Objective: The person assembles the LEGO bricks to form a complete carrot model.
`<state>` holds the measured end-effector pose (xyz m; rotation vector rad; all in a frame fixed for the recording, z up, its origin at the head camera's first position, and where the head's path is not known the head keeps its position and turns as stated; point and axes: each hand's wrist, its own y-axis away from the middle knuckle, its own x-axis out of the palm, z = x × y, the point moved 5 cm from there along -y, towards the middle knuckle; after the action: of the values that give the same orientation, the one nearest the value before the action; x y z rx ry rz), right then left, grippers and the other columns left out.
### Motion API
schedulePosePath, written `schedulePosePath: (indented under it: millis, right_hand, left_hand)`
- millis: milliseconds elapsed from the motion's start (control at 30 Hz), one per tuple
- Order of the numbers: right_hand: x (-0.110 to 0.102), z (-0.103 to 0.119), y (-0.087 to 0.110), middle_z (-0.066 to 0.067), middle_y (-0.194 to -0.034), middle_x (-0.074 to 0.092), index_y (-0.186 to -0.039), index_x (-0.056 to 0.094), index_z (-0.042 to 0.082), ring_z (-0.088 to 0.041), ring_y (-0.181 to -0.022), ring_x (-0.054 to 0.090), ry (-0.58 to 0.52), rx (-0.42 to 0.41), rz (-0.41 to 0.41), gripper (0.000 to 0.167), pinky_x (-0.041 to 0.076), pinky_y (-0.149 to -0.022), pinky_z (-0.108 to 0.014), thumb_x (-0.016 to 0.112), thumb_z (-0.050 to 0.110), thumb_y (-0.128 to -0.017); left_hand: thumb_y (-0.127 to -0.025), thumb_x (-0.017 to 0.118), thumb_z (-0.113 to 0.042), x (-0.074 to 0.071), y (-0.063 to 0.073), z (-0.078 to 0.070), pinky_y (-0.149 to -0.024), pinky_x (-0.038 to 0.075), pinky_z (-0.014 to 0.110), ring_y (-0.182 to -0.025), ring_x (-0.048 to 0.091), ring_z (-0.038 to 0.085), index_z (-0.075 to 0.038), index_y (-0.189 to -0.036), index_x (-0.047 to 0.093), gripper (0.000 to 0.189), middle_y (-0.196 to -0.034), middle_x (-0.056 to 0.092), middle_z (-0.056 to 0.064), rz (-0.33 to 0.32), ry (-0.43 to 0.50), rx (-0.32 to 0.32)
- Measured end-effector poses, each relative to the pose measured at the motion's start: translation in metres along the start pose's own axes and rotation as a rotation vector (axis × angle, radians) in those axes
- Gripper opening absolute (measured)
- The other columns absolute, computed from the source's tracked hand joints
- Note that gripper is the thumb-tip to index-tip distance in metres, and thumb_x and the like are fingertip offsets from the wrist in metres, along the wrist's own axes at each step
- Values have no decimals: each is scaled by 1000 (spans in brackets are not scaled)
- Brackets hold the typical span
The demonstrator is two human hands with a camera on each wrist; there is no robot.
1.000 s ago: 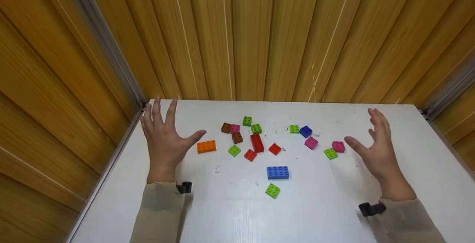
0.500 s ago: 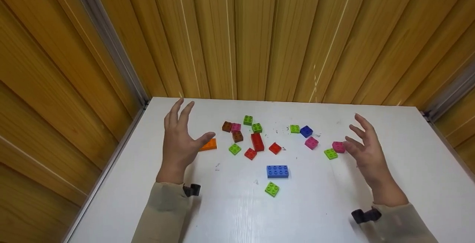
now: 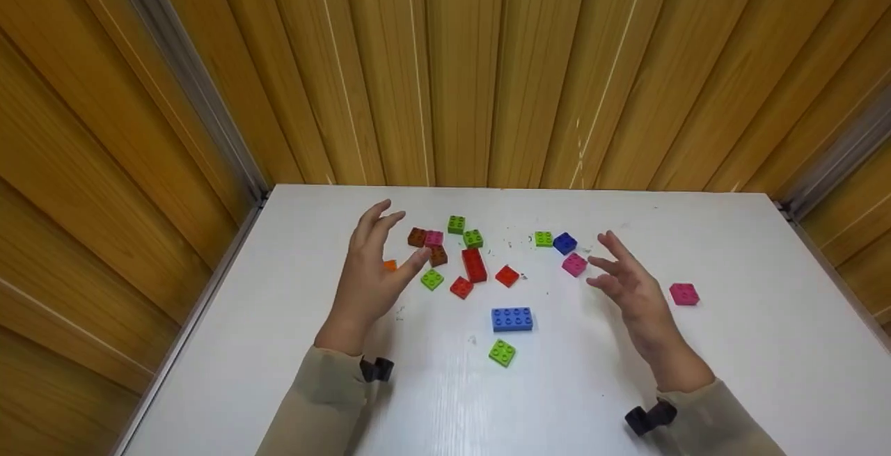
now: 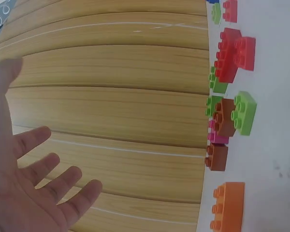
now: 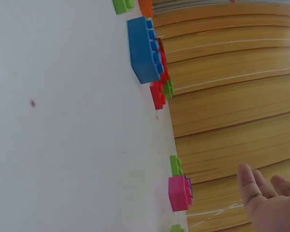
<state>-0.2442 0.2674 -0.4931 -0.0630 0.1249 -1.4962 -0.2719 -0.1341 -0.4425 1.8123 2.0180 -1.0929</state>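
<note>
No text, label, brand, number or sign can be read on the bricks (image 3: 511,319), table (image 3: 529,400) or wall (image 3: 459,80).

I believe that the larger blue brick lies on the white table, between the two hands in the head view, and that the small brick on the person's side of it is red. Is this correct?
Not quite: the head view shows that the small brick is light green, not red. The larger blue brick does lie on the white table, between left hand and right hand.
</note>
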Motion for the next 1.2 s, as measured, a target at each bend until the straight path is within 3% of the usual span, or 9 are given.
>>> schedulePosePath:
  millis: [133,333,533,800,1067,1200]
  right_hand:
    - [9,-7,2,-3,-181,36,-180,30,16,-3,-142,62,2,10,10,72,59,-109,-20,61,11,-115]
    - [16,-10,7,11,-166,50,-176,39,13,-9,-138,68,-18,30,-9,66,62,-106,-23,62,9,-113]
    - [24,-13,5,-3,-172,45,-173,42,14,-11,-138,66,49,60,10,68,59,-107,-19,68,10,-111]
    - [31,-21,6,-15,-177,42,-174,40,9,-11,-135,68,118,74,82,70,57,-108,-17,69,8,-110]
    - [36,-30,11,-18,-176,44,-173,41,6,-10,-132,69,118,88,94,68,57,-106,-16,69,7,-111]
    - [47,-32,15,-20,-175,45,-172,42,6,-17,-134,70,109,92,129,69,58,-107,-18,71,8,-110]
  left_hand:
    - [-100,85,-38,10,0,-8,-127,49,63,-168,42,36,-19,-155,66,61,-180,42,5,12,57,-5]
    - [-102,85,-31,26,1,-18,-119,59,50,-147,64,29,-19,-148,71,49,-177,46,4,67,179,-34]
    - [-102,84,-28,39,6,-22,-119,59,52,-147,62,27,-23,-144,73,44,-173,51,2,127,263,-63]
    - [-107,79,-30,68,16,-24,-122,55,55,-145,61,30,-21,-148,71,42,-169,54,1,260,315,-119]
    - [-109,75,-32,87,20,-17,-121,57,50,-141,62,23,-26,-150,68,42,-154,64,-4,351,342,-140]
    - [-109,76,-34,95,22,-11,-121,56,48,-137,64,23,-28,-146,69,38,-149,68,-1,380,357,-159]
